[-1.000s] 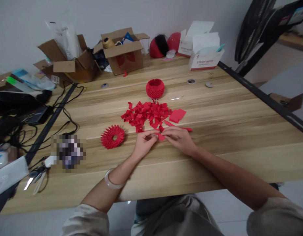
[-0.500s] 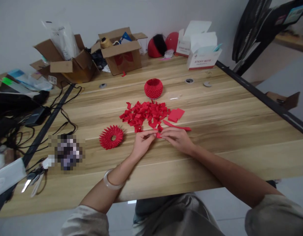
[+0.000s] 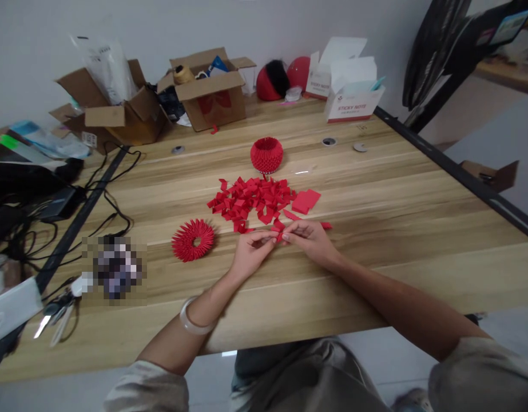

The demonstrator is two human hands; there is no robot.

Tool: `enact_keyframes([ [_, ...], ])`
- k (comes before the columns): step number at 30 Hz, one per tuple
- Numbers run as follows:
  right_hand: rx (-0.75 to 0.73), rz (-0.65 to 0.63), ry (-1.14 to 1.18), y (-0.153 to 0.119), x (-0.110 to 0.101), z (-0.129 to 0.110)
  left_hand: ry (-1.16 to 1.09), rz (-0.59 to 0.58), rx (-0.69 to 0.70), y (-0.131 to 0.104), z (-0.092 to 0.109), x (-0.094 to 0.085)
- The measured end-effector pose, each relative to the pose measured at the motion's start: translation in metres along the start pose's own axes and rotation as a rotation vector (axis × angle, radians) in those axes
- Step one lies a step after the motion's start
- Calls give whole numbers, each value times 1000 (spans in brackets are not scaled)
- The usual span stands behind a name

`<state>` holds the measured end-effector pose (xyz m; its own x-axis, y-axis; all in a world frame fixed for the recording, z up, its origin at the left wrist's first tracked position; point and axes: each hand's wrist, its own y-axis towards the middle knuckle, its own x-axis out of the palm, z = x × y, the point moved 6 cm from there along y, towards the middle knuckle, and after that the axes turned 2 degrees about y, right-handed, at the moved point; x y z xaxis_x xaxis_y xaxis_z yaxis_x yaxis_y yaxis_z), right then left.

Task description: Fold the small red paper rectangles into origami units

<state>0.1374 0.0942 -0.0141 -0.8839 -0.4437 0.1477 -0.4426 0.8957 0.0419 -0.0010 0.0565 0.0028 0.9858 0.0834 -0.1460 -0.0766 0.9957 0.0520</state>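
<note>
Left hand (image 3: 252, 252) and right hand (image 3: 310, 240) pinch a small red slip (image 3: 280, 236) at the frame's centre, less of it showing below the fingertips than a second ago. Around them on the worktop (image 3: 375, 240), left to right, lie a spiky red ring (image 3: 184, 243), a heap of folded pieces (image 3: 242, 200) and a red strip (image 3: 326, 225) partly blocked by the right hand.

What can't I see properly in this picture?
In the head view:
Held paper: folds partly covered by the fingers.
Red bowl: inside bottom hidden by its near wall.
Pixelated thing: blurred into blocks.
White packet: cut off by the left edge.
</note>
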Motion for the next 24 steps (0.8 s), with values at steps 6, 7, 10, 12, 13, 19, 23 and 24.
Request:
enact_keyframes([
  [6,3,-7,50,0,0,-2,-45,-26,-12,-1,0,3],
  [7,9,-8,59,0,1,-2,-56,-27,-15,-1,-1,3],
  [10,26,-3,82,0,1,-1,-68,-24,-21,-1,-1,4],
  [12,39,5,88,0,1,-1,-58,-17,-19,-2,0,4],
  [13,46,9,89,0,1,0,-53,-14,-16,-2,0,5],
  [19,57,35,98,1,0,2,-49,0,31,-2,2,5],
  [23,82,40,90,-1,1,1,-59,5,51,-3,2,4],
  [24,89,35,91,-1,2,0,-90,9,43,-3,1,4],
])
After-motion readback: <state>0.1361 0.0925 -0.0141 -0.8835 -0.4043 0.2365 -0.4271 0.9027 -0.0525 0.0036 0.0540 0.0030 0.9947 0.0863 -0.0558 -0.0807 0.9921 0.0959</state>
